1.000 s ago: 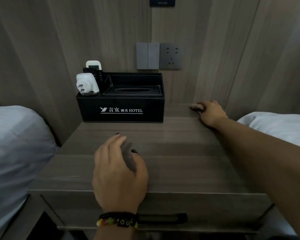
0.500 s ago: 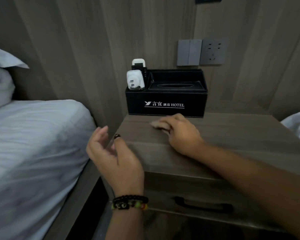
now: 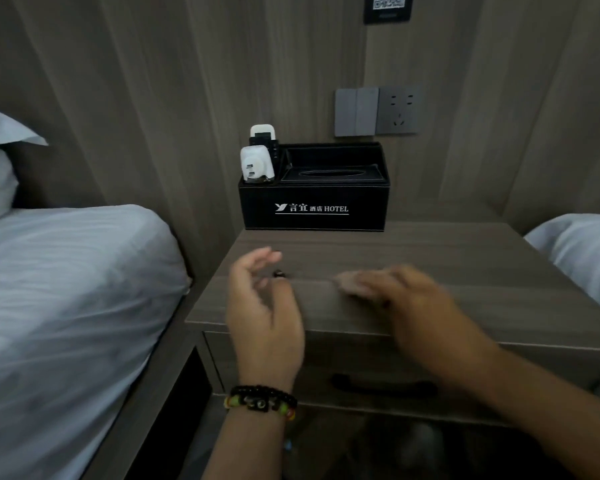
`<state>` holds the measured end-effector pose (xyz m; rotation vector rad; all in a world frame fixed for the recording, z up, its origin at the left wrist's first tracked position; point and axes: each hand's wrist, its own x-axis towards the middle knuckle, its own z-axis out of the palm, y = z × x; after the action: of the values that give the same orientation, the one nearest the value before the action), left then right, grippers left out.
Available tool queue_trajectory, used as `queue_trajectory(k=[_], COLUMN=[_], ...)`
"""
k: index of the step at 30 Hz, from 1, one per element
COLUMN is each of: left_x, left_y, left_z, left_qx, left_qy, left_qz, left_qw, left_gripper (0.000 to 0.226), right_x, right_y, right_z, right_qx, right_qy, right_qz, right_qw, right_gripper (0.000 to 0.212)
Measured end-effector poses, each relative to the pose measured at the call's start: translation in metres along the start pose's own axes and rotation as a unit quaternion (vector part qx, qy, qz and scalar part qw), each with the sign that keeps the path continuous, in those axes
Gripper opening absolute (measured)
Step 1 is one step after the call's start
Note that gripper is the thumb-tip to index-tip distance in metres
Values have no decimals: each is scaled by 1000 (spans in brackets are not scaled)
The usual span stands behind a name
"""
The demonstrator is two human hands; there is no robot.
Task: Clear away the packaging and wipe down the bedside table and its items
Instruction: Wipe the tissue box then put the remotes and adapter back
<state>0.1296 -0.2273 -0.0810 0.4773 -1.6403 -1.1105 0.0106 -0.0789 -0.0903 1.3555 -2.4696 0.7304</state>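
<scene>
— What is happening at the bedside table (image 3: 465,271)?

— A person wipes its top. The right hand (image 3: 406,292) lies flat near the front edge, its fingers laid over a small pinkish cloth (image 3: 349,285). Motion blur hides whether they curl round it or only press it down.

— And the left hand (image 3: 260,306)?

— It hovers over the front left corner, fingers loosely bent, gripping nothing, a beaded bracelet (image 3: 260,401) on the wrist.

— Which way does the cloth lie from the fingers?

— It peeks out past the right fingertips, toward the left hand, long side running along the front edge. The right hand is plainly the nearer one.

— What is left to wipe?

— By my reckoning, the back of the top, and the black tissue box (image 3: 314,202) standing at the back edge against the wall, well apart from both hands. A white plug adapter (image 3: 256,164) and remote controls (image 3: 263,135) stand in its left compartment.

— Any packaging?

— None visible on the top.
</scene>
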Motion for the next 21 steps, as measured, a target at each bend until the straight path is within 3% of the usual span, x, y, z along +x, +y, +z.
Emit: queue_trajectory(k=[5,9,11,15,16,18,21], left_x=[-28,-45,-51,-61,-63,-67,-71], left_y=[14,22,25,31,32,35,42], left_z=[33,50,55,60,62,66,72], left_qx=[112,164,165,149,147,152,172], left_qy=[-192,-257,-261,-259,-258,-261,-281], left_qz=[49,74,71,70,69,68,78], left_qw=[974,950,948,952,952,951,941], left_gripper=[40,53,59,64,64,63,63], right_x=[-4,18,20,-29,-41,-57,-55], right_y=[109,104,75,11,11,29,82], right_z=[-49,-48,-40,-32,-40,-55,-70], right_qx=[-128,-137,-131,-125,-103,-80,-90], right_qy=[31,45,16,4,-22,-73,-12], right_qz=[250,353,325,65,38,51,99], right_qw=[959,924,936,990,994,993,991], right_gripper=[49,41,40,58,64,72,65])
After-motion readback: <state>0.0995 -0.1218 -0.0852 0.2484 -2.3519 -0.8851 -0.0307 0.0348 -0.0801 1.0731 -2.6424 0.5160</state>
